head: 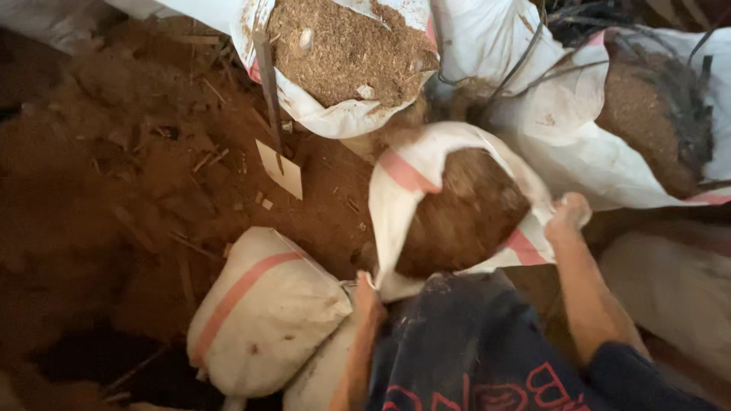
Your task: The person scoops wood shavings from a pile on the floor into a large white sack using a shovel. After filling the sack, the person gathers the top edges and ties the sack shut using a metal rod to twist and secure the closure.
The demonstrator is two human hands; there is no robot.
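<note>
Open sack (403,198) rim gripped between both hands' fingers (567,209).

The open white woven-plastic sack with pink stripes (403,190) looks coarse and matt, its cloth dusty and creased. The brown sawdust (464,213) inside it is fine, dry and fibrous. Left of that sack, the tied white woven sack with one pink band (263,312) is stained and dull. Above the sack, paler, grainier wood shavings (343,46) fill another bag. The reddish earth floor (114,167) is rough, littered with splinters.
</note>
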